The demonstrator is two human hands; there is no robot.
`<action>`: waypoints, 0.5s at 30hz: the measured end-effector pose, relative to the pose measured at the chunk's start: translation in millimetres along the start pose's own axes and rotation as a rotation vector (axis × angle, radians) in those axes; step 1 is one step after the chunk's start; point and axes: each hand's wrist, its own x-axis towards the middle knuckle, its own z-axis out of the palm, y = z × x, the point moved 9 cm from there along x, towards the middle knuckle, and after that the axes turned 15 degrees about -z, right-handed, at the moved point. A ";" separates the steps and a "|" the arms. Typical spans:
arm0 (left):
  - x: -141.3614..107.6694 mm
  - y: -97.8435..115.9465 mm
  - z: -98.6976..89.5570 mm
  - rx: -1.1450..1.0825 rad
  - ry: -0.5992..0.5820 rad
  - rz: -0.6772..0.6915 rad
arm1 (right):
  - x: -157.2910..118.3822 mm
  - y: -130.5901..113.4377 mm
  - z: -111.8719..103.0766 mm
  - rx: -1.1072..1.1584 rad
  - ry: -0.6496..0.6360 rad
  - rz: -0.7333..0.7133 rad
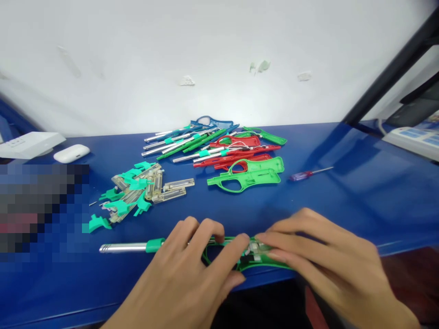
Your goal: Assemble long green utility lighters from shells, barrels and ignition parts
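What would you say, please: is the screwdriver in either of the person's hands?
No, the screwdriver lies on the blue table, beyond the right hand.

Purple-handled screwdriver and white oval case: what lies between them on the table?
Teal pieces, clear parts, metal tubes, red shells and green shells, as the head view shows.

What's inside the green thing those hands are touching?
Inside the green shell are a clear part and a black bit. The left hand and right hand hide the rest.
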 end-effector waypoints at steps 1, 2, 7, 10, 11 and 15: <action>-0.6 -0.7 0.8 0.001 -0.003 -0.002 | -0.7 0.0 0.1 0.001 0.000 0.001; -1.1 -1.3 1.4 0.002 -0.005 0.000 | -0.9 -0.1 -0.4 0.002 0.004 0.000; -0.7 -3.6 2.4 -0.013 -0.001 -0.002 | 1.9 0.7 -3.2 0.000 0.026 0.002; 0.9 -3.3 3.5 -0.022 -0.016 -0.008 | 3.0 0.7 -4.2 -0.003 0.034 -0.009; 1.6 -2.8 3.4 -0.024 -0.019 -0.010 | 2.9 0.7 -4.6 0.000 0.038 -0.011; 2.7 -0.8 1.4 -0.021 -0.022 -0.018 | 2.2 1.2 -5.9 -0.001 0.048 -0.010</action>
